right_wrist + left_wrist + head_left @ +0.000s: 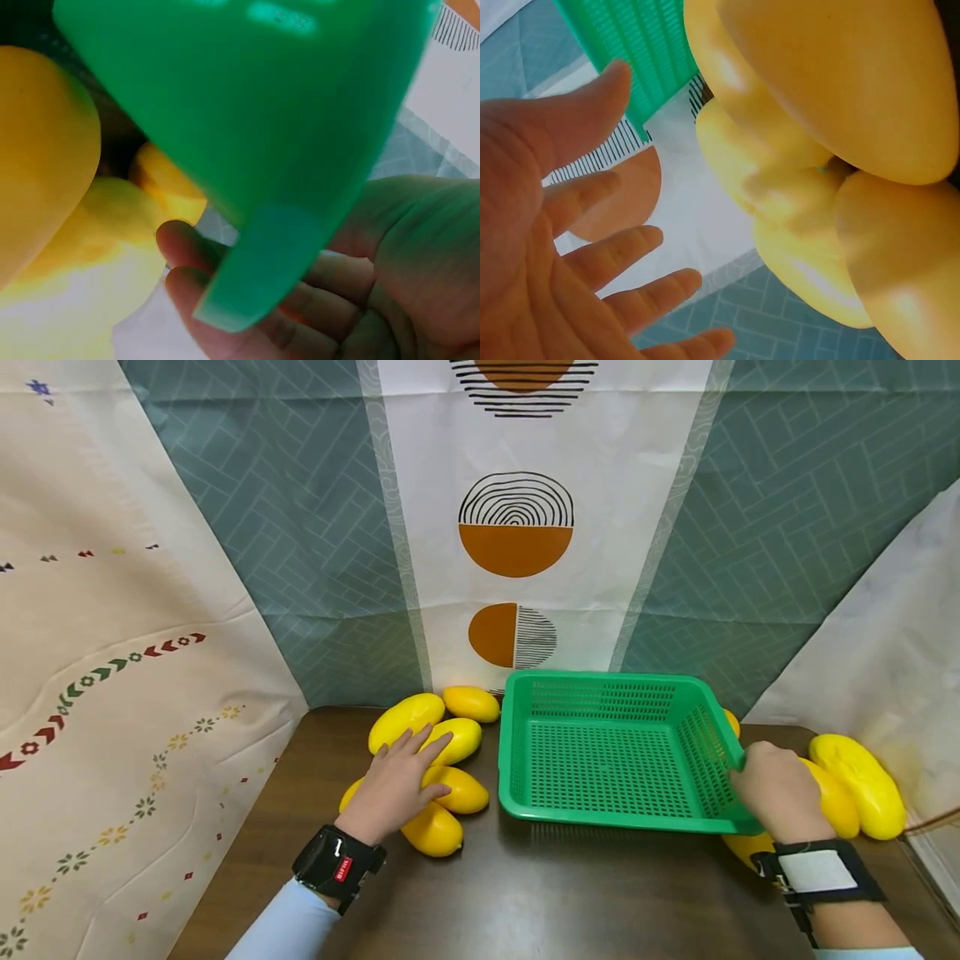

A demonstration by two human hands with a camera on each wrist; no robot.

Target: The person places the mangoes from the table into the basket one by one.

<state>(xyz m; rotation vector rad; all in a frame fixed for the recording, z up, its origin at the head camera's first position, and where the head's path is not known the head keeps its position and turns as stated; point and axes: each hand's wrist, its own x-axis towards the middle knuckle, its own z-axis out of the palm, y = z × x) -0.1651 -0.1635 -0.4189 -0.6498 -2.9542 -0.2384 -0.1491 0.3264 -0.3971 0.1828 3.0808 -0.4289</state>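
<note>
A green plastic basket [600, 760] with a mesh floor stands on the dark table, and nothing lies in it. My right hand [780, 789] grips its right rim; in the right wrist view the fingers curl under the green rim [262, 262]. Over a cluster of smooth yellow oval fruits, like mangoes or small melons, my left hand [393, 781] is spread with its fingers extended. One fruit [433, 831] shows beside the wrist, another [459, 789] by the thumb. In the left wrist view the open palm [525, 262] faces the fruits [855, 82] with nothing in it.
More yellow fruits lie right of the basket, including a long one [858, 785] by the white cloth at the right. A patterned cloth [330, 527] hangs behind the table [540, 893]. Another pale cloth [150, 710] borders the left side.
</note>
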